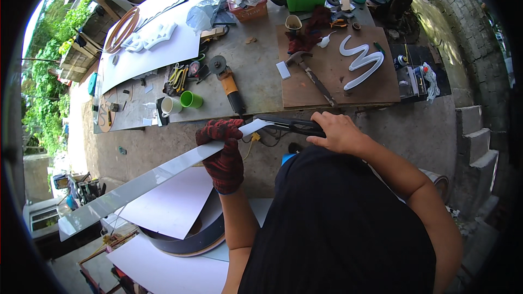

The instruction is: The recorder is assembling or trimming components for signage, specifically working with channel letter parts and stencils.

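Observation:
My left hand (222, 149), in a red and black knit glove, is closed around a long, flat, glossy white strip (139, 184). The strip runs from the lower left up to the glove, and its short end beyond the fingers is bent at an angle. In my bare right hand (339, 133) are the handles of a black plier-like tool (289, 123). Its head meets the bent end of the strip; the exact grip of the jaws is too small to make out. Both hands are in front of the table's near edge.
On the worktable (256, 71) lie an angle grinder (229, 84), a green cup (190, 99) and a white mug (170, 106). A brown board (354, 90) bears a hammer (311, 76) and a white zigzag shape (362, 62). White sheets (169, 201) lie at lower left; concrete steps (474, 136) stand right.

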`<state>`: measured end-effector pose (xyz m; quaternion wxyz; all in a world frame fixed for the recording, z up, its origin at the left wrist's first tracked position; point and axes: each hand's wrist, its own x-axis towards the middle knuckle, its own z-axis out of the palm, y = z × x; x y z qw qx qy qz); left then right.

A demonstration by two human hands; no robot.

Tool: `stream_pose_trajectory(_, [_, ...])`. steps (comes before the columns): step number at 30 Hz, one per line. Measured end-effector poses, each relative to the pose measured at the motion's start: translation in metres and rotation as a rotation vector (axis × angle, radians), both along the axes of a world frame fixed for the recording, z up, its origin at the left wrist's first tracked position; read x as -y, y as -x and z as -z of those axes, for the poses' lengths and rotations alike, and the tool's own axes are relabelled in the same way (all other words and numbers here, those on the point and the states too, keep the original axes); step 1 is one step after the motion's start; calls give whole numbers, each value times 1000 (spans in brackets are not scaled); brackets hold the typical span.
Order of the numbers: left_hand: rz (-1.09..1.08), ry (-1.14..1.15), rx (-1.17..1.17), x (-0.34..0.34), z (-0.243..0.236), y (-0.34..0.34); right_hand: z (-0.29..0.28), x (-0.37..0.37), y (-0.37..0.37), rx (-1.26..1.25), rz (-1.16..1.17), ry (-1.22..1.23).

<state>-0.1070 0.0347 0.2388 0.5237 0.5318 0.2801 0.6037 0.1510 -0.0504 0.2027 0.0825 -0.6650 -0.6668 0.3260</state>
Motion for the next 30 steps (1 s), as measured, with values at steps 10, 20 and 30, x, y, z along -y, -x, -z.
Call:
stream_pose_trajectory(10, [-28, 4, 29, 1, -3, 2, 4, -7, -8, -206, 66, 168])
stream_pose_trajectory(20, [-40, -8, 82, -13, -6, 7, 11, -5, -3, -129, 14, 198])
stream_pose_trajectory(30, [31, -1, 54, -21, -18, 4, 10, -5, -6, -161, 39, 242])
